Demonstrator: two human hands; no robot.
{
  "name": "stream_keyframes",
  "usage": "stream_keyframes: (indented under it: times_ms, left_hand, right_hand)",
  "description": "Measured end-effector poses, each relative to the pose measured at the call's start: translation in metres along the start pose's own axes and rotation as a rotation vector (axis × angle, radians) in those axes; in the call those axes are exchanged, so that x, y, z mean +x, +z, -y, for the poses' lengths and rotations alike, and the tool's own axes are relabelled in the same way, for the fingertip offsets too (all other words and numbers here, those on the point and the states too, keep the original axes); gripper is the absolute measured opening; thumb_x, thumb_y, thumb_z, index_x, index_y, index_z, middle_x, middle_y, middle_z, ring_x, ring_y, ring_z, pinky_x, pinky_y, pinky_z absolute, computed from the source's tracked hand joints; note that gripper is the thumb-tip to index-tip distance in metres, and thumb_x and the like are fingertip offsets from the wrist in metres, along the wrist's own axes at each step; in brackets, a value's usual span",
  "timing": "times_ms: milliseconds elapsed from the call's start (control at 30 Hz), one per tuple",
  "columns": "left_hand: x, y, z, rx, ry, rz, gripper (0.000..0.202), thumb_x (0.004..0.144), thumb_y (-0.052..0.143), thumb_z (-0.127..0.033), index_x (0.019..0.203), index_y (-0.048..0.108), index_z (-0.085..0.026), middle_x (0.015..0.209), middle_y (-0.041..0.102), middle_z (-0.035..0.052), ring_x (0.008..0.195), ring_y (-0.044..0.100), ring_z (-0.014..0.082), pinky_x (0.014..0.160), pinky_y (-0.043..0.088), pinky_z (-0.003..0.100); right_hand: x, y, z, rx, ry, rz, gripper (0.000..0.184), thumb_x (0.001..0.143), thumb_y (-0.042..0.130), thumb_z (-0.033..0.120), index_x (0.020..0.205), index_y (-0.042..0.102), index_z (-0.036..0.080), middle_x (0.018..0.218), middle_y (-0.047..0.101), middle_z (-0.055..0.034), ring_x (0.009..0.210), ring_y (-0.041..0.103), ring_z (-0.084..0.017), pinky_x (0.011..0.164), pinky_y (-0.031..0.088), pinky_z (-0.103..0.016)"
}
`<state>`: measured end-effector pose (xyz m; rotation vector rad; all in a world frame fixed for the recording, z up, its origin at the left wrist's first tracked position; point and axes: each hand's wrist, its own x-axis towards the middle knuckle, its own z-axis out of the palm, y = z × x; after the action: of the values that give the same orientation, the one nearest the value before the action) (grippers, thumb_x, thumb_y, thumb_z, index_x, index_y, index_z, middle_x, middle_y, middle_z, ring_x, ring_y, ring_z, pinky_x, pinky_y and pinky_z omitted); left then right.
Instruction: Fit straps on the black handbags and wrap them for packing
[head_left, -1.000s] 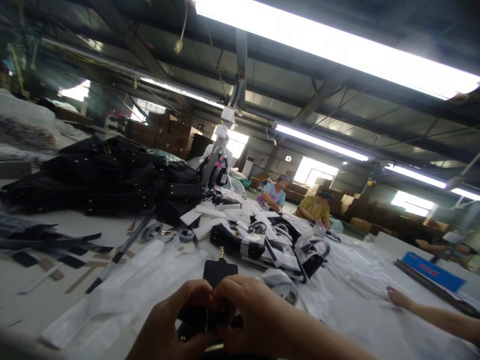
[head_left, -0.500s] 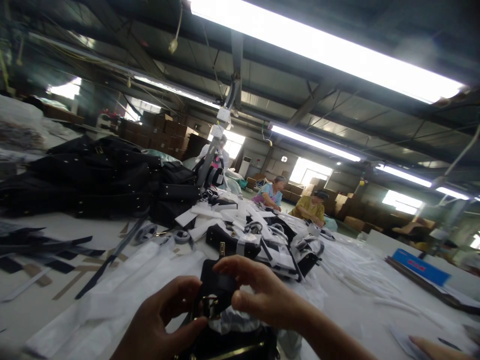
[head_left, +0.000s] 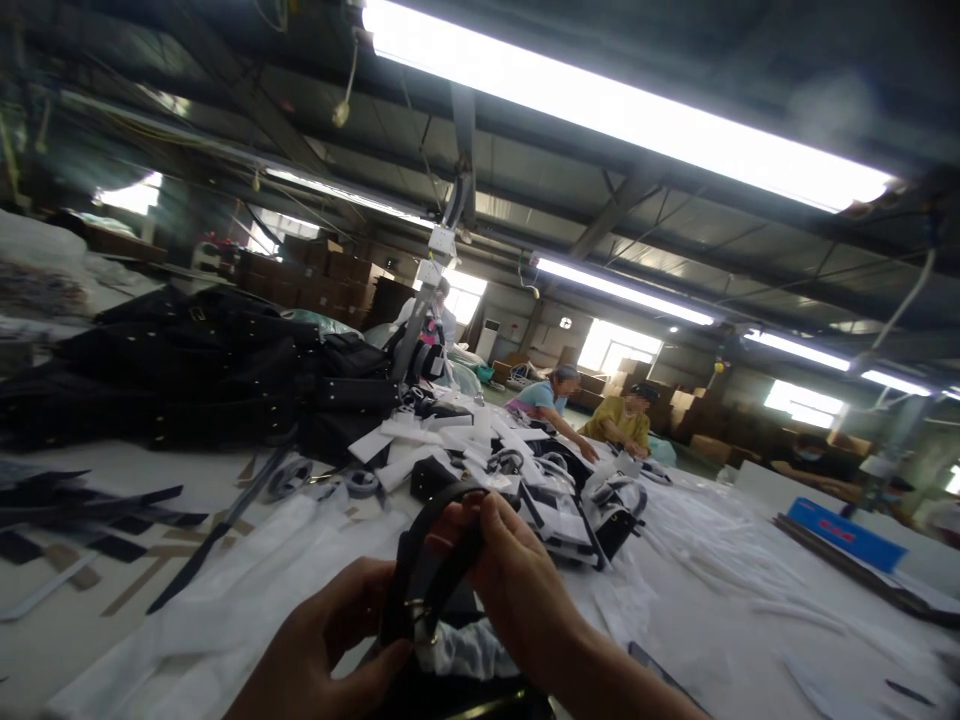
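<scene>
A black strap (head_left: 421, 530) curves up in a loop before me, with a gold-coloured buckle (head_left: 420, 606) near its lower end. My right hand (head_left: 517, 580) grips the upper part of the loop between thumb and fingers. Around the strap's lower left side, by the buckle, my left hand (head_left: 337, 630) is closed, its fingertips partly hidden behind it. Below both hands sits a black bag (head_left: 480, 690) with a gold zip line, mostly cut off by the bottom edge. Crumpled white wrapping (head_left: 469, 650) lies on the bag beside the buckle.
Black bags (head_left: 187, 360) are heaped at the left. Dark strips (head_left: 112, 515) lie on the white table (head_left: 705, 620). Ahead are a pile of white pieces (head_left: 480, 425) and a black bag (head_left: 619, 525). A blue box (head_left: 844, 535) stands right; two people (head_left: 551, 395) work across the table.
My right hand has turned and now grips the strap, which has gone from bunched to a raised open loop. My left hand stays near the buckle. A hand at lower right has left view.
</scene>
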<state>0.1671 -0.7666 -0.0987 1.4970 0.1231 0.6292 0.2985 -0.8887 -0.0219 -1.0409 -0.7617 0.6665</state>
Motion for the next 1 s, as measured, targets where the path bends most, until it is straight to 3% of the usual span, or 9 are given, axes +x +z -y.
stream_keyframes:
  times_ms: [133,233,333,467,833,1000]
  left_hand:
    - [-0.001,0.003,-0.007,0.013,-0.010,-0.005,0.023,0.077,0.076,-0.034,0.094,0.067,-0.023,0.081,0.071,-0.0005,0.081,0.070,0.0211,0.077,0.056,0.027]
    - [0.001,0.005,-0.005,-0.024,0.012,-0.018,0.027,0.079,0.073,-0.046,0.093,0.067,-0.023,0.087,0.073,0.0022,0.085,0.070,0.0237,0.077,0.056,0.029]
    - [0.003,0.008,-0.004,0.001,0.003,-0.015,0.030,0.080,0.070,-0.051,0.089,0.069,-0.022,0.084,0.073,0.0020,0.082,0.069,0.0232,0.072,0.053,0.027]
    - [0.006,0.011,-0.008,0.073,-0.040,-0.023,0.031,0.082,0.070,-0.053,0.082,0.068,-0.021,0.071,0.067,-0.0018,0.068,0.061,0.0183,0.062,0.046,0.024]
    - [0.011,0.013,0.004,-0.051,-0.057,-0.019,0.031,0.076,0.074,-0.046,0.076,0.058,-0.019,0.065,0.056,-0.0038,0.061,0.049,0.0150,0.057,0.038,0.024]
    - [0.010,0.016,-0.006,-0.023,-0.074,-0.029,0.029,0.073,0.075,-0.041,0.071,0.054,-0.020,0.062,0.051,-0.0060,0.059,0.046,0.0135,0.055,0.037,0.023]
  right_hand:
    - [-0.005,-0.012,0.014,-0.446,0.022,-0.014,0.047,0.089,0.063,0.062,0.097,0.067,0.016,0.102,0.069,-0.0082,0.093,0.068,-0.020,0.078,0.057,-0.031]
    - [-0.007,-0.020,0.016,-0.445,0.150,-0.010,0.056,0.081,0.067,0.069,0.094,0.064,0.014,0.085,0.070,-0.0065,0.068,0.069,-0.017,0.060,0.057,-0.029]
    - [-0.007,-0.026,0.012,-0.396,0.213,-0.007,0.060,0.078,0.069,0.070,0.096,0.061,0.014,0.073,0.071,-0.0056,0.061,0.072,-0.019,0.061,0.059,-0.032]
    - [-0.007,-0.026,0.012,-0.405,0.238,0.036,0.059,0.076,0.074,0.067,0.099,0.060,0.013,0.074,0.072,-0.0060,0.062,0.074,-0.020,0.058,0.059,-0.029]
    - [-0.007,-0.008,0.021,-0.627,0.164,0.097,0.050,0.082,0.071,0.060,0.095,0.065,0.013,0.076,0.072,-0.0069,0.064,0.073,-0.021,0.053,0.060,-0.027]
    - [-0.013,0.003,0.028,-0.974,0.044,0.161,0.032,0.091,0.062,0.048,0.087,0.065,0.017,0.072,0.071,-0.0040,0.058,0.070,-0.017,0.051,0.053,-0.021]
